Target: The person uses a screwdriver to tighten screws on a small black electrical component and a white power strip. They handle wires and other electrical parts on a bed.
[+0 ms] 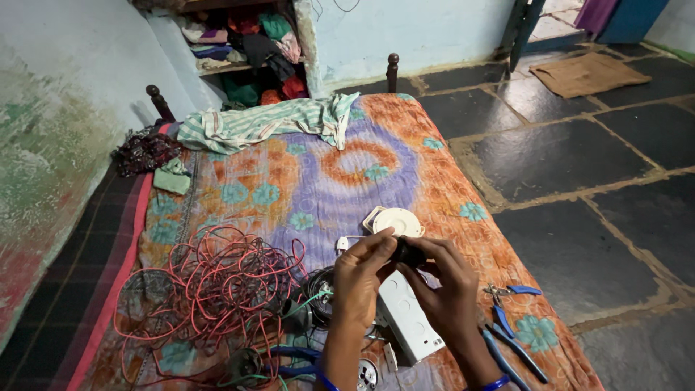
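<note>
**Both hands pinching a small black part over the bed**

Head view. Left hand [360, 269] and right hand [443, 279] meet at about 6 o'clock in the frame, fingertips together on a small black part [407, 253]. Both hands are closed around it in a pinch grip; the part is mostly covered by fingers, so its exact shape cannot be told. Blue bangles sit on both wrists.

Directly under the hands, a white rectangular box [409, 318] with round knock-out marks lies on the patterned bedspread [318, 181]. Just beyond the fingertips, toward 12 o'clock, a white round plate [397, 221] rests on the cloth.

At 9 o'clock from the hands: a loose tangle of red wire [217, 286], with a dark coil beside it. At 3 to 4 o'clock: blue-handled pliers [507, 322] near the bed edge.

Far end of bed, 11 o'clock: striped cloth [268, 122], crumpled. Stone floor [579, 159] to the right.
</note>
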